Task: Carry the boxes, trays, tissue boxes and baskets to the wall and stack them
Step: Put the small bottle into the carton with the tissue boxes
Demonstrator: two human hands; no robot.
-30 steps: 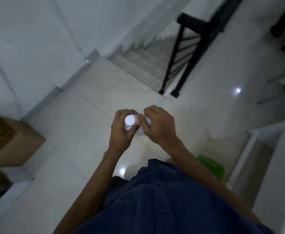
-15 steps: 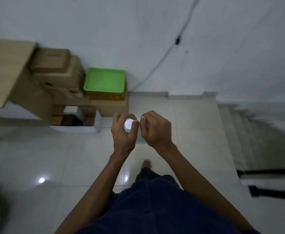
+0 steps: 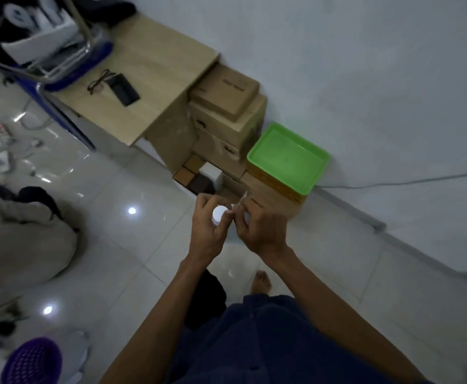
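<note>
My left hand (image 3: 208,231) grips a small white-capped bottle (image 3: 219,214) in front of my chest. My right hand (image 3: 260,228) pinches a thin clear strip (image 3: 240,199) beside the cap. Against the wall stands a stack of brown cardboard boxes (image 3: 226,106). To its right a green tray (image 3: 287,159) lies on an orange tray and another box. Small boxes (image 3: 199,173) sit on the floor in front of the stack. A purple basket (image 3: 32,361) is at the bottom left.
A wooden desk (image 3: 149,67) with glasses and a phone stands left of the stack. A blue metal chair (image 3: 60,65) holding bags adjoins it. A person in beige (image 3: 19,239) sits at left. Cables and clutter lie on the tiled floor (image 3: 132,245). A cable runs along the wall.
My view has swung left: the box stack and green tray now sit right of centre, and the desk, chair and seated person have come into view. Both hands stay on the bottle.
</note>
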